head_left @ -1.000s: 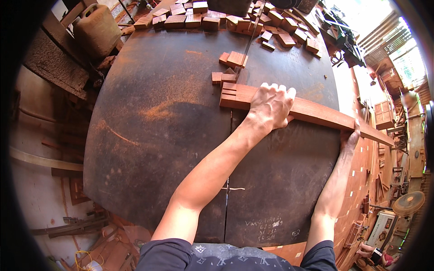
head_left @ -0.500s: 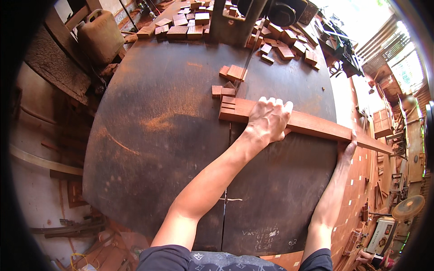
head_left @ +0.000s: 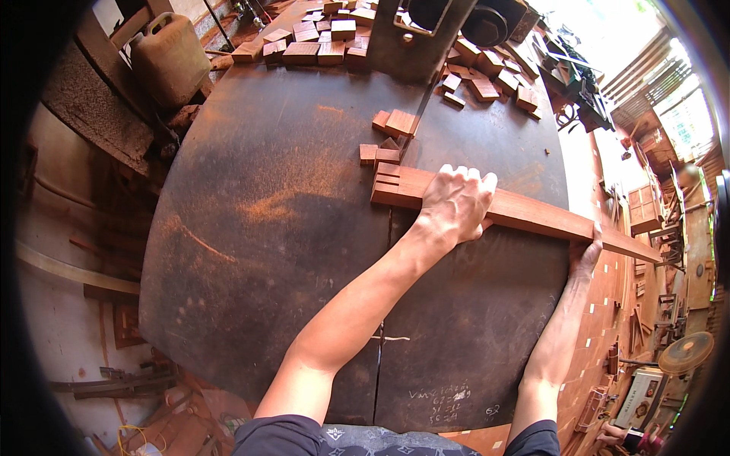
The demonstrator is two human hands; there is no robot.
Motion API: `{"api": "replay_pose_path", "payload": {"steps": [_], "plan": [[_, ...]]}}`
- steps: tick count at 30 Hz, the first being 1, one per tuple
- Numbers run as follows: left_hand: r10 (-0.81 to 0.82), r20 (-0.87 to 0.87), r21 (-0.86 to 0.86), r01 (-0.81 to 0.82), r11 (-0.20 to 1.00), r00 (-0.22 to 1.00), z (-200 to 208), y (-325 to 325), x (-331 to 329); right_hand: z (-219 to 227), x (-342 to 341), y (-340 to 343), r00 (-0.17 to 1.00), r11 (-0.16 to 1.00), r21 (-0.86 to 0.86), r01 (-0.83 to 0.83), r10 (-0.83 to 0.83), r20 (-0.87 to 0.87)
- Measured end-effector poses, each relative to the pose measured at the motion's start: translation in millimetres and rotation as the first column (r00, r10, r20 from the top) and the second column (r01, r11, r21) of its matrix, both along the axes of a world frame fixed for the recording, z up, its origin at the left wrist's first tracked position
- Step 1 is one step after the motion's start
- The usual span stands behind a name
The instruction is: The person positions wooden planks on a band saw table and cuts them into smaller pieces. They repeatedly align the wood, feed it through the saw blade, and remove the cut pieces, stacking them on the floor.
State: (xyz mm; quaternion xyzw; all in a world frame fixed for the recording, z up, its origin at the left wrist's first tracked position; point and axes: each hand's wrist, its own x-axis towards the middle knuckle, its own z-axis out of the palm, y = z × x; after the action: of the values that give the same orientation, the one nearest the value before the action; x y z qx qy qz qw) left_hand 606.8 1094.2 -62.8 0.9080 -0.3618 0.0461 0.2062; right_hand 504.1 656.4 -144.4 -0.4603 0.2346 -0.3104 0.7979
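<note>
A long reddish wooden beam lies slantwise across a dark saw table. Narrow notches are cut in its left end, close to the thin upright blade of a band saw. My left hand is closed over the beam, knuckles up, a short way from that end. Farther along, at the table's right edge, my right hand grips the same beam; its fingers are partly hidden beneath. Small wood offcuts sit beside the blade, just beyond the notched end.
Many wood blocks are heaped at the far edge, around the saw's metal guard. A plastic jerrycan stands at far left. The beam's right end overhangs a tiled floor. A round fan is at lower right.
The view has shifted slightly, so the saw guard appears farther right. Both hands keep their hold, and the beam shows hardly any movement on the table.
</note>
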Motion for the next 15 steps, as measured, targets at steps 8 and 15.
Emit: {"api": "replay_pose_path", "payload": {"steps": [8,15], "plan": [[-0.001,0.004,0.009,0.001,1.0,1.0,0,0,0,0,-1,-6,1.0,1.0,0.008,-0.014,0.014,0.001],[0.007,-0.027,0.038,-0.006,0.999,1.0,3,1,0,0,3,2,1.0,1.0,-0.002,-0.002,0.002,0.003]]}}
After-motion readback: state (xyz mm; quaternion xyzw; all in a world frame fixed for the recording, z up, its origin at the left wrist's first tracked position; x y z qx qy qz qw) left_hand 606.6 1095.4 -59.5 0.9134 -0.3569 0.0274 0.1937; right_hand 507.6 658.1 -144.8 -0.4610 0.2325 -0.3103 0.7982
